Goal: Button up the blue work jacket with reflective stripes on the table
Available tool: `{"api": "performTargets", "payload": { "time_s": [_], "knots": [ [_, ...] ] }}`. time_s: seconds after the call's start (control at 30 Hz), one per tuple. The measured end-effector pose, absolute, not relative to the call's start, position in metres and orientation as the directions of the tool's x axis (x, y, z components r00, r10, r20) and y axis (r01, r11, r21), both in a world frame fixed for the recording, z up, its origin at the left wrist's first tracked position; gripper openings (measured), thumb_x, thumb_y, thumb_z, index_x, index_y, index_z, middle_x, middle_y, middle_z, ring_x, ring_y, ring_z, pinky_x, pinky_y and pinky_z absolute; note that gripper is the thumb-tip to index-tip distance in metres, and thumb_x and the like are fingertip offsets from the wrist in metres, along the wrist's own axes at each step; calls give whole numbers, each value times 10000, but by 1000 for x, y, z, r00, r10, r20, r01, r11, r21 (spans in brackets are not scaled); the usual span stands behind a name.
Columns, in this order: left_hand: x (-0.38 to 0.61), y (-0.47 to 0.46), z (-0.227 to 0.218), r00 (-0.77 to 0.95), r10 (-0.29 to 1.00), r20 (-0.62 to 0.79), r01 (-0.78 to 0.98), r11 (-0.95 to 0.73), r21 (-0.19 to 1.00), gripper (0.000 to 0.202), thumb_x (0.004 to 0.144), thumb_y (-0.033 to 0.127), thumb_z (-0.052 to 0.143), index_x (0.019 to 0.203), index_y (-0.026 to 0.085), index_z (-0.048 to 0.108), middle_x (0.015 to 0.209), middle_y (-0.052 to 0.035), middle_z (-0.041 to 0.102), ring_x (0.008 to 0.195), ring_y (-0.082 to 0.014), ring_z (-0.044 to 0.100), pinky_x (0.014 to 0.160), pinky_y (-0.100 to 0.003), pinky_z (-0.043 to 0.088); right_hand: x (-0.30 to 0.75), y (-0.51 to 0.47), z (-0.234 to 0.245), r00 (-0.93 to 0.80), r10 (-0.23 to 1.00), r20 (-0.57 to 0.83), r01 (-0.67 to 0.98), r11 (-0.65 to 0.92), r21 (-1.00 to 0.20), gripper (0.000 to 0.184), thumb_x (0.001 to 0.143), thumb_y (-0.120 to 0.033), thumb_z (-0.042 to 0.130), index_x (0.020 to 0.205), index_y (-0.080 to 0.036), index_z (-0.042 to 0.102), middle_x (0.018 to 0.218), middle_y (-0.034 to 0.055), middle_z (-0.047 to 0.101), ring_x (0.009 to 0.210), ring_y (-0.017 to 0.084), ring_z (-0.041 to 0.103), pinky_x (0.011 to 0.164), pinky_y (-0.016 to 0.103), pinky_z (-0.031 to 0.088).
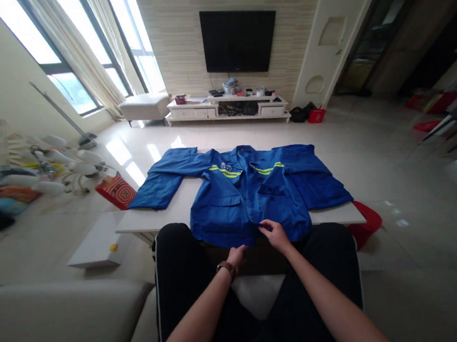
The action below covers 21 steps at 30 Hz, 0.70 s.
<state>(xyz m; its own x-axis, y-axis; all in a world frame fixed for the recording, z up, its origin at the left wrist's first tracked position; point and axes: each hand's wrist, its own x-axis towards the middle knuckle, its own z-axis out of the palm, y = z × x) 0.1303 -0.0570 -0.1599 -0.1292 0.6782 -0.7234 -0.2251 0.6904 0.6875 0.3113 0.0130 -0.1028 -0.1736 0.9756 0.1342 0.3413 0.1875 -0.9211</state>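
A blue work jacket (225,215) with yellow-green stripes lies front side up across a white table (188,199), its collar at the far side. Its hem hangs over the near edge, between my knees. My left hand (236,255) is closed on the bottom edge of the jacket's left front panel. With thumb and fingers, my right hand (274,233) pinches the front opening edge near the hem, a little higher and to the right. Both sleeves are spread to the sides, and folded blue cloth lies beneath or beside them.
Below the table's left end stands a white box (97,244), near an orange-red patterned bag (117,191). A red stool or tub (365,224) shows at the right end. Farther back are a low TV cabinet (193,111) and a grey ottoman (145,108). A sofa (65,324) is at my left.
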Motion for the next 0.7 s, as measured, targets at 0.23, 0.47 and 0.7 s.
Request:
{"api": "performTargets", "payload": {
  "time_s": [0.23,0.47,0.7],
  "knots": [
    [129,-46,-152,-109,672,-732,-614,534,581,139,834,120,741,875,180,623,978,-67,709,892,-142,691,872,-271,573,317,5,-108,-165,977,135,435,195,-879,316,815,-467,672,919,-199,804,799,70,742,687,212,629,681,338,502],
    [133,-46,-146,-98,711,-696,-715,437,546,239,792,14,744,683,163,592,697,-11,654,696,-111,659,827,-270,580,312,0,-100,-254,956,147,443,250,-861,252,865,-402,625,913,-207,777,818,56,764,723,216,681,706,328,521],
    [139,-52,-139,-86,811,-579,-694,368,619,154,723,76,849,788,114,715,874,-100,770,815,-170,727,896,-332,593,305,0,-95,-353,918,177,451,333,-828,128,830,-294,671,825,-199,756,834,59,727,765,205,652,736,322,498]
  ]
}}
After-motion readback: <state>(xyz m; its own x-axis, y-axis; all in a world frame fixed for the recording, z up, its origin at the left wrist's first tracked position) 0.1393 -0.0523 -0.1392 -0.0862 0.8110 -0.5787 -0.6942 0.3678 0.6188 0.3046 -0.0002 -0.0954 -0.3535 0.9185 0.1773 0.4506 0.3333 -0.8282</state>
